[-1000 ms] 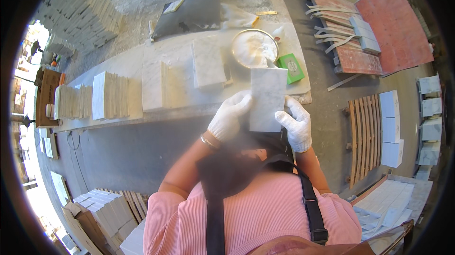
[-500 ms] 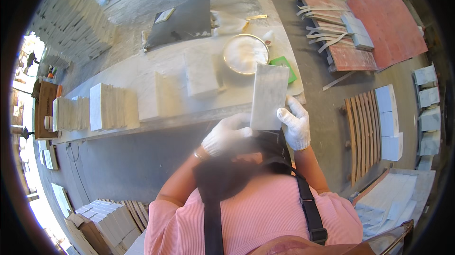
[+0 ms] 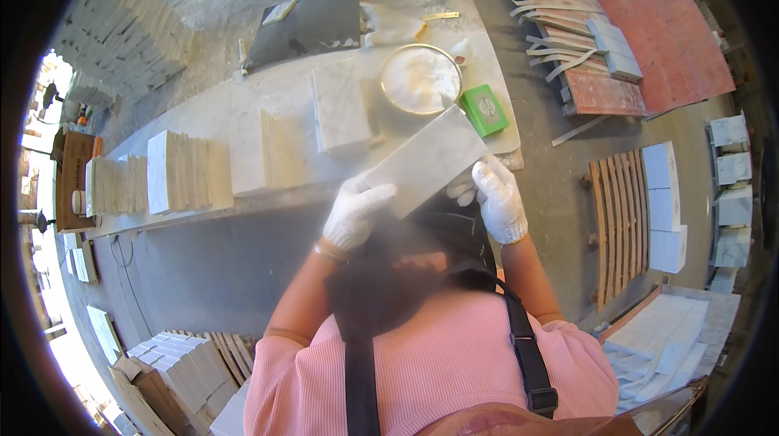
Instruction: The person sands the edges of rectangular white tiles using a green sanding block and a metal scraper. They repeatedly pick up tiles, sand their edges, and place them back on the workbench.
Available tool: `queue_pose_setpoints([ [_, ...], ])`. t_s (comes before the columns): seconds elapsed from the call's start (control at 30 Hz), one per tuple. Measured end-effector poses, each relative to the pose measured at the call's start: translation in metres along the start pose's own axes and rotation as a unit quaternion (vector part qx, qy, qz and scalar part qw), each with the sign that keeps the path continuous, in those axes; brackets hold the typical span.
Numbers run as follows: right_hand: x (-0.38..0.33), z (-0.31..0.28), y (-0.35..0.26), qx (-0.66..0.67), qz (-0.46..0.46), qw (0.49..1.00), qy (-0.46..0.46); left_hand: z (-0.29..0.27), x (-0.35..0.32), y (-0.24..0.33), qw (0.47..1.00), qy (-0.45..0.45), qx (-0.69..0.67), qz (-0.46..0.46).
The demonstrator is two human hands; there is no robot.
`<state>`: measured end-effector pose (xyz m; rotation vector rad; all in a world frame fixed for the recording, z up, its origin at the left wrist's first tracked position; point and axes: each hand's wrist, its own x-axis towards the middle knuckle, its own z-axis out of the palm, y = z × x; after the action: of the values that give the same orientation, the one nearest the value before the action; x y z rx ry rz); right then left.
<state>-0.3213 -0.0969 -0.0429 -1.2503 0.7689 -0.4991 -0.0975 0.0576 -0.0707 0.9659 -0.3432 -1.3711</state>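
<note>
A pale grey-white stone tile (image 3: pixel 426 162), long and rectangular, is held between both my hands just off the table's near edge, tilted with its upper end to the right. My left hand (image 3: pixel 355 207), in a white knit glove, grips the tile's lower left end with the thumb on its face. My right hand (image 3: pixel 499 199), gloved too, is closed on the tile's right edge; some fingers are behind it. Just beyond the tile stand a round pan of white powder or paste (image 3: pixel 422 79) and a green box (image 3: pixel 485 111).
Stacks of tiles (image 3: pixel 180 172) line the worktable (image 3: pixel 219 210), with another stack (image 3: pixel 339 107) nearer the pan. Farther back lies a dark sheet (image 3: pixel 312 21). On the right are a red platform with strips (image 3: pixel 604 98) and a slatted wooden pallet (image 3: pixel 621 229). Boxes (image 3: pixel 182 367) stand lower left.
The tile has turned from nearly upright to a slant, its lower end swinging left. My left hand has moved left and up with it, and the green box shows more fully.
</note>
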Motion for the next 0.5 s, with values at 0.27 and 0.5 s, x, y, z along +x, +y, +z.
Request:
queue_pose_setpoints([
  [0.27, 0.011, 0.003, -0.024, -0.009, -0.052, 0.999, -0.001, -0.015, -0.008, 0.008, 0.996, 0.024, 0.075, 0.049],
  [0.5, 0.015, 0.033, -0.035, -0.132, -0.056, 0.99, 0.02, -0.006, -0.015, 0.011, 0.989, 0.051, 0.131, 0.05],
])
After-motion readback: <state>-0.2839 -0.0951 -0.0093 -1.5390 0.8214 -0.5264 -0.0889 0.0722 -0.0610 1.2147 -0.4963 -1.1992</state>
